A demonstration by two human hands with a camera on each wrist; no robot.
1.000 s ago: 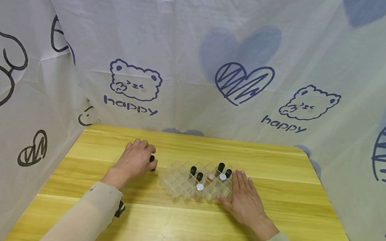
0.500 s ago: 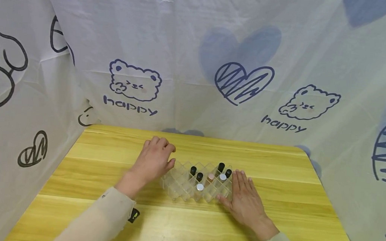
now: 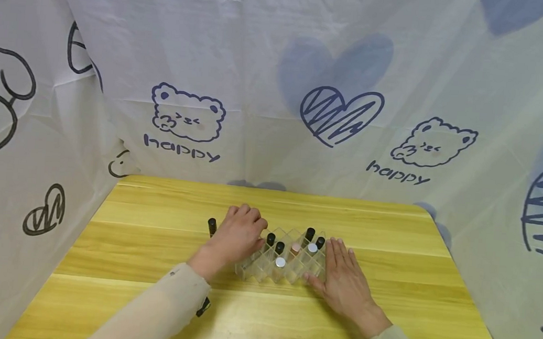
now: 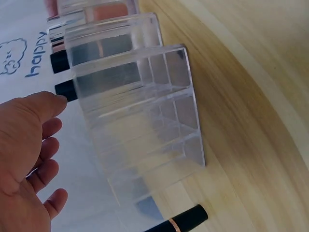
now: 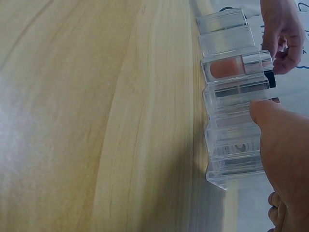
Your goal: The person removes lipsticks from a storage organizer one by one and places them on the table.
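Note:
A clear acrylic organizer (image 3: 259,271) with diamond-shaped cells holds several capped cosmetic tubes, some black-capped, others with silver or pinkish tops. Over its left end is my left hand (image 3: 241,233), fingers loosely bent. In the left wrist view the thumb tip of the left hand (image 4: 24,135) overlaps a black cap (image 4: 66,90) sticking out of a cell; the index finger is largely hidden. My right hand (image 3: 346,282) lies with straight fingers along the organizer's right end, thumb at the front edge. A black tube (image 3: 212,226) with a gold band (image 4: 175,224) stands on the table, left of the organizer.
The wooden table (image 3: 265,326) stretches out around the organizer. Behind it and at both sides hangs a white printed curtain (image 3: 258,84), reaching down to the table's back edge.
My left hand has let go of the black tube, which now stands alone, and has moved right over the organizer's left end. The right hand stays in place.

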